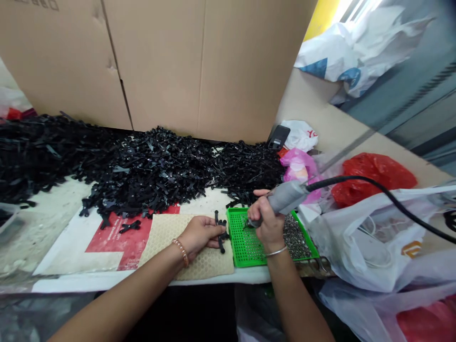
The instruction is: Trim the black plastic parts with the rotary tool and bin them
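My left hand [204,232] pinches a small black plastic part [221,244] at the right edge of a beige honeycomb-patterned mat [160,251]. Wrapped in the fingers of my right hand [266,221] is a grey electric screwdriver [288,195], tilted, its tip down over a green perforated tray [237,259]. Many small screws [296,240] lie in that tray, heaped toward its right side. Whether a screw sits on the screwdriver's tip is too small to tell. One X-shaped black part [130,226] lies left of the mat.
Heaps of black plastic parts [149,166] line the back of the table before a tall cardboard box [160,66]. A black cable [377,187] and a coiled spring [402,107] run off right. White [363,247] and red plastic bags [370,178] crowd that side, with a dark phone-like object [279,137] behind.
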The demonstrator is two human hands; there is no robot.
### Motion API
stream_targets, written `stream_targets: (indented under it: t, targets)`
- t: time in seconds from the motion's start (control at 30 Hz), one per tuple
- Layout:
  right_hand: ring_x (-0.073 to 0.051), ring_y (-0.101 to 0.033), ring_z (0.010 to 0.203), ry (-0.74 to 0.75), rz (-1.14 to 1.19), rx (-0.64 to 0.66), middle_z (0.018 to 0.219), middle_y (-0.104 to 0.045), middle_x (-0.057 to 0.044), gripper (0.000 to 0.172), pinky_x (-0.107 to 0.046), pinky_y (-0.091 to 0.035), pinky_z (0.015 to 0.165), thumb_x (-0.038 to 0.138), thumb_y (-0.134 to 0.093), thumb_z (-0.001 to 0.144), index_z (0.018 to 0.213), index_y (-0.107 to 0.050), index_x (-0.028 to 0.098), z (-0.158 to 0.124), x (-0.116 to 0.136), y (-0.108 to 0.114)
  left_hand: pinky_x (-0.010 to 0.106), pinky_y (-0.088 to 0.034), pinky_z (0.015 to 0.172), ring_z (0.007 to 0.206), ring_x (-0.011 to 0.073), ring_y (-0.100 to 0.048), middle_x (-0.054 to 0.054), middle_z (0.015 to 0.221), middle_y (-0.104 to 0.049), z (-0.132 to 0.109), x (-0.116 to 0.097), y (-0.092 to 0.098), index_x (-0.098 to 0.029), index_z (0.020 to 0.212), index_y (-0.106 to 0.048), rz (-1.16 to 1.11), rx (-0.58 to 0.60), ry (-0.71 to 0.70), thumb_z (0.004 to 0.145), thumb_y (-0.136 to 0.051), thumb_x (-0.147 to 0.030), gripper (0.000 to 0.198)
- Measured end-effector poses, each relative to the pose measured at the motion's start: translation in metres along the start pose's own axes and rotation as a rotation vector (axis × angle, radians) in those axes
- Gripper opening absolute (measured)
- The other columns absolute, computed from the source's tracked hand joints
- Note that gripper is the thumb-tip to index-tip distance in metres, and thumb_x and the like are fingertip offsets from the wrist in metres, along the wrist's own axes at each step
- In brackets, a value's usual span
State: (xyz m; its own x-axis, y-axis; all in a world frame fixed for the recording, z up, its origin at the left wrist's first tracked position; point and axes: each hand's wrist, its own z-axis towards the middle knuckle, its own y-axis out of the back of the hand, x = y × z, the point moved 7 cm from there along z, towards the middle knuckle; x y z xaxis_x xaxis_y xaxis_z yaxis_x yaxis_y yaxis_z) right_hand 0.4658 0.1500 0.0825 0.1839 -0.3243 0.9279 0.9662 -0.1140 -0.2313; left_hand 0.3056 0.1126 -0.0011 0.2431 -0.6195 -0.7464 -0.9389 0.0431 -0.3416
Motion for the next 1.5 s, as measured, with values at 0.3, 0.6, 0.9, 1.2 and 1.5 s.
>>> stream_targets:
  t: [0.3,0.6,0.9,1.2,1.5]
  targets:
    - [-0.008,-0.031,0.037,-0.031,0.285,0.014,0.042,-0.036,0.011,0.030,-0.018,-0.035,0.041,0.047,-0.069,0.077,0.085,-0.055,0.021,0.009,0.017,-0.046,0.027,-0.056,0.052,0.053,0.0117,-0.059,0.003,0.060,-0.063,0.003,0.002,-0.001,-0.012,0.061,-0.055,0.017,0.035,-0.025,0.057,-0.083,-0.027,0.032]
    - [-0.008,-0.032,0.037,-0.038,0.287,0.008,0.042,-0.037,0.011,0.030,-0.018,-0.036,0.041,0.046,-0.069,0.077,0.084,-0.056,0.021,0.011,0.006,-0.056,0.026,-0.055,0.052,0.054,0.0121,-0.060,0.005,0.063,-0.065,0.007,0.005,0.001,-0.011,0.064,-0.055,0.025,0.026,-0.029,0.059,-0.081,-0.026,0.031]
    - [-0.008,-0.032,0.037,-0.064,0.282,0.023,0.042,-0.037,0.011,0.031,-0.018,-0.035,0.041,0.046,-0.069,0.076,0.085,-0.055,0.021,0.010,0.001,-0.058,0.025,-0.055,0.052,0.052,0.0114,-0.060,0.003,0.060,-0.064,0.006,0.004,0.000,-0.011,0.064,-0.055,0.024,0.016,-0.016,0.062,-0.079,-0.022,0.026]
    - [-0.008,-0.032,0.037,-0.059,0.295,0.019,0.042,-0.038,0.011,0.031,-0.018,-0.035,0.041,0.046,-0.070,0.075,0.085,-0.054,0.020,0.010,0.001,-0.057,0.025,-0.056,0.053,0.052,0.0106,-0.059,0.002,0.061,-0.063,0.007,0.006,0.001,-0.011,0.064,-0.056,0.026,0.019,-0.023,0.063,-0.078,-0.022,0.025]
    - [-0.008,-0.032,0.037,-0.031,0.288,0.030,0.043,-0.038,0.011,0.029,-0.018,-0.035,0.041,0.044,-0.068,0.077,0.085,-0.055,0.021,0.009,0.002,-0.058,0.025,-0.055,0.052,0.052,0.0111,-0.059,0.003,0.059,-0.063,0.006,0.004,0.000,-0.012,0.062,-0.055,0.017,0.017,-0.031,0.058,-0.083,-0.027,0.032]
